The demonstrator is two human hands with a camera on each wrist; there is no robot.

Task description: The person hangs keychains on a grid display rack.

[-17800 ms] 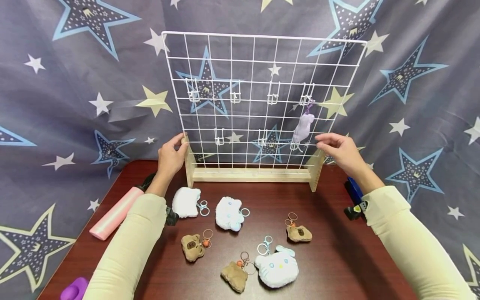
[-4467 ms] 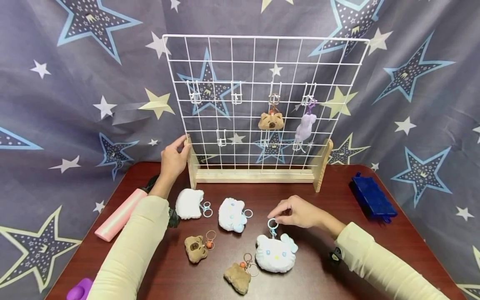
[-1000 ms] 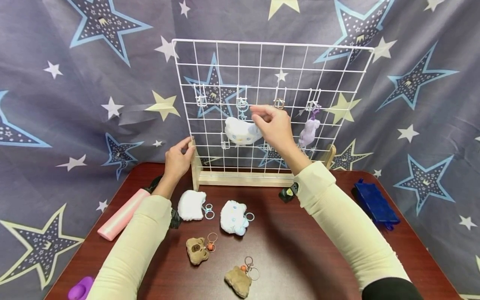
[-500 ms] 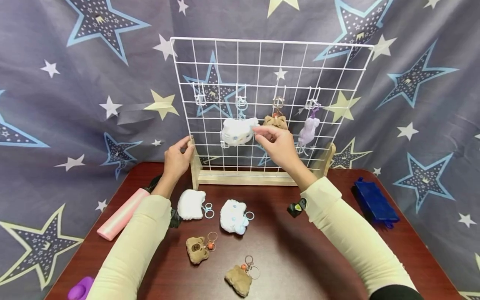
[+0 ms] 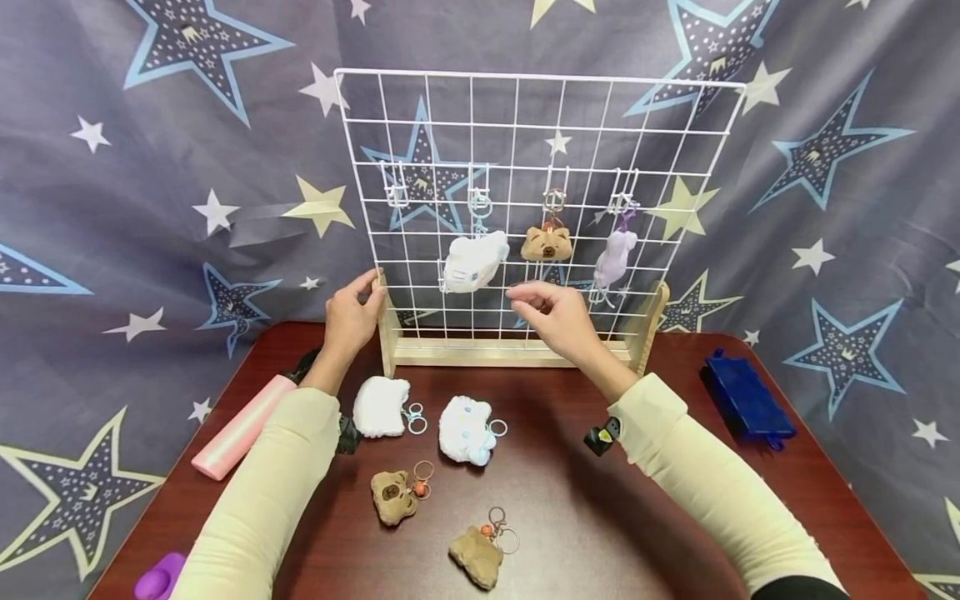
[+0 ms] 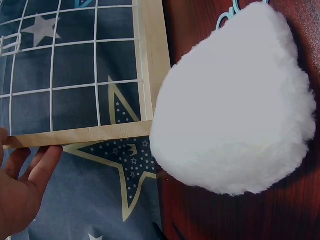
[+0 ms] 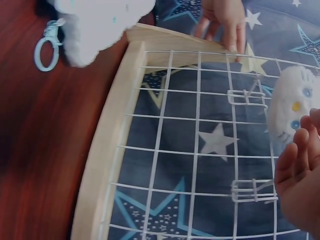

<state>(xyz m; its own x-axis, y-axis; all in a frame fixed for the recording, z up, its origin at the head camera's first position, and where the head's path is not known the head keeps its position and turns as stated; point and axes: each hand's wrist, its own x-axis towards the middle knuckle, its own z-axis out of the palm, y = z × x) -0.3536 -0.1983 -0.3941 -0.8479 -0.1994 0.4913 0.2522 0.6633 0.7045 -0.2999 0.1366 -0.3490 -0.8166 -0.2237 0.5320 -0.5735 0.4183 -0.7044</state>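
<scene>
Three plush keychains hang on the white wire grid (image 5: 540,78), and the one nearest to the right hand (image 5: 561,318) is the white cat plush (image 5: 474,263). In my head view it hangs by a light-blue clasp (image 5: 481,226) from the second hook from the left of the upper row; its body is tilted and its face is turned partly down. The right hand is just below and to the right of it: the fingers are loosely bent, thumb and forefinger a little apart, and they hold nothing. I see a narrow gap there between fingertips and plush, although in my right wrist view the fingers overlap its edge. To the right of the cat, above this hand, hang a brown bear plush (image 5: 547,245) and a lilac plush (image 5: 616,258), both apart from the hand. The left hand (image 5: 351,318) is clamped on the top of the left wooden post (image 5: 387,333), thumb and fingers together around it, well apart from the hanging cat. On the table (image 5: 637,533), below the grid, I count two white plushes (image 5: 463,432) and two brown plushes (image 5: 477,557) with their rings; one white plush lies near the left wrist.
</scene>
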